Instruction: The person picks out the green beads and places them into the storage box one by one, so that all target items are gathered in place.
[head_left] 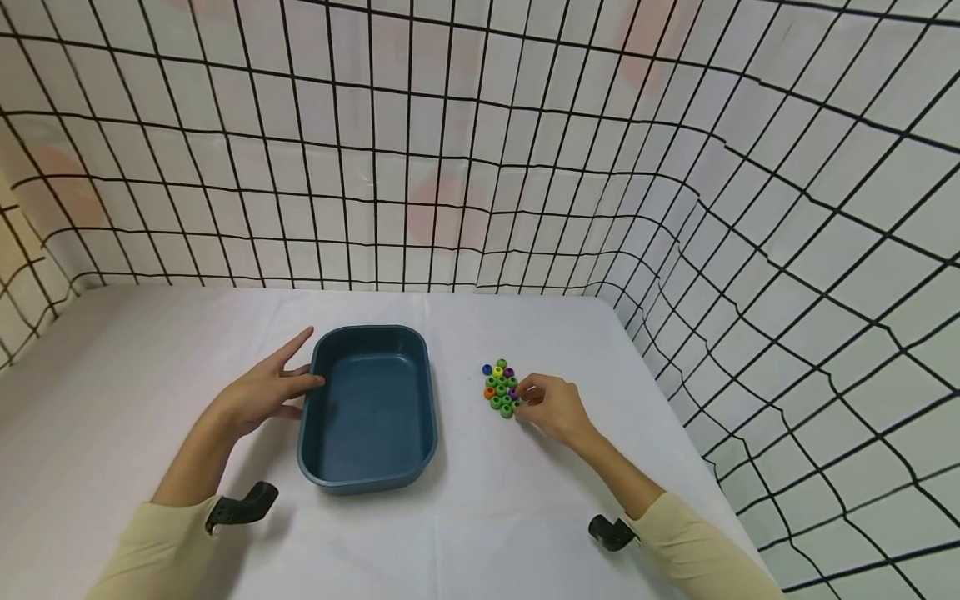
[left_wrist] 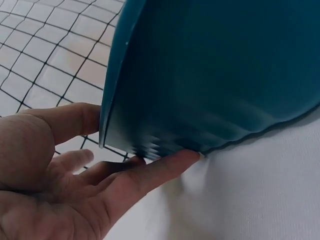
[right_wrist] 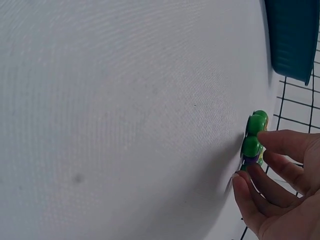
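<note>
A deep blue plastic tray [head_left: 367, 483] stands on the white cloth. My left hand [head_left: 270, 387] holds its left wall: one finger reaches over the rim, while other fingers lie along the outside, low near the base in the left wrist view. To the right of the tray is a tight cluster of small round beads [head_left: 501, 384], mostly green, with a few purple, yellow, orange and blue. My right hand [head_left: 551, 407] is at the cluster's right edge. In the right wrist view its spread, bent fingers surround the near green beads [right_wrist: 251, 146], one fingertip right against a bead.
The white cloth [head_left: 480, 533] covers the table. A black-lined grid net [head_left: 450, 150] over pale sheeting rises behind and along the right side. Black wrist cameras [head_left: 243, 504] sit at both beige sleeves [head_left: 693, 546].
</note>
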